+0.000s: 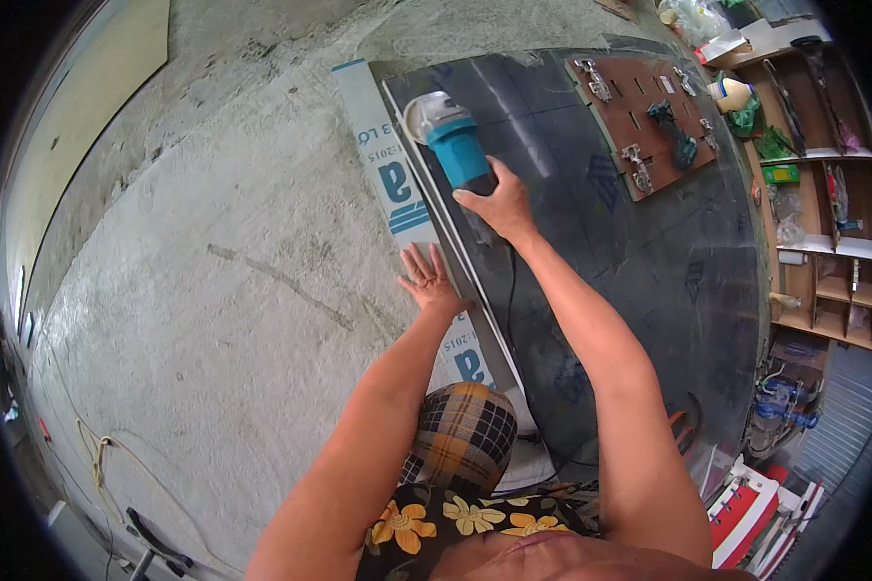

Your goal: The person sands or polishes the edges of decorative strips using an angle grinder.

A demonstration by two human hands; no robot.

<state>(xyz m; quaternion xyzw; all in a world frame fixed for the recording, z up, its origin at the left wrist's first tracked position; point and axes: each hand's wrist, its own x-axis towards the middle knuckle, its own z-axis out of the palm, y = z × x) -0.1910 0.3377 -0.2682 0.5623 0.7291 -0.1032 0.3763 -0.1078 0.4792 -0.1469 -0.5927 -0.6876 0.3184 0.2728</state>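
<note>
My right hand (499,201) is wrapped round the dark rear end of a teal angle grinder (457,153). The grinder's silver head and round guard lie over the far end of a narrow pale strip (436,208), at the edge of a dark sheet (572,252). A cord runs back from the tool beneath my right forearm. My left hand (428,279) lies with fingers spread on a long white board with blue lettering (389,174), left of the strip. Whether the disc touches the strip is hidden by the guard.
A brown board (639,126) with metal clamps and a teal drill (673,136) lies on the sheet's far right. Wooden shelves (824,155) with bags and tools stand at the right. Rope (102,445) lies on the concrete floor (213,339) at the left.
</note>
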